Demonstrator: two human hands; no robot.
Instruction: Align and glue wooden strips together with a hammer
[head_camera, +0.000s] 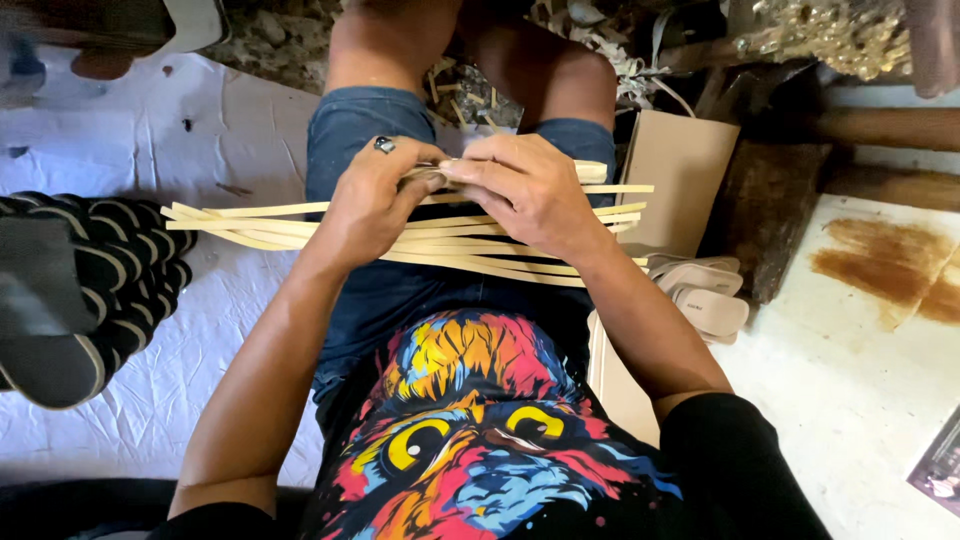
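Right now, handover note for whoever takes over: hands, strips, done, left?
Left hand: closed over the bundle of pale flat strips lying across the lap; ring on one finger.
Right hand: fingers pinching strip ends at the top of the bundle.
Strips fan out loose to both sides; no woven section visible.
Stack of pale soles lies by the right leg, untouched.
Left: everything past gathering the strips.

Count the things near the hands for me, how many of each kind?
Hands: 2, left hand and right hand
Bundle of pale strips, held by both: 1
Stack of black sandal soles: 1
Stack of beige soles: 1
Cardboard box: 1
Total: 6
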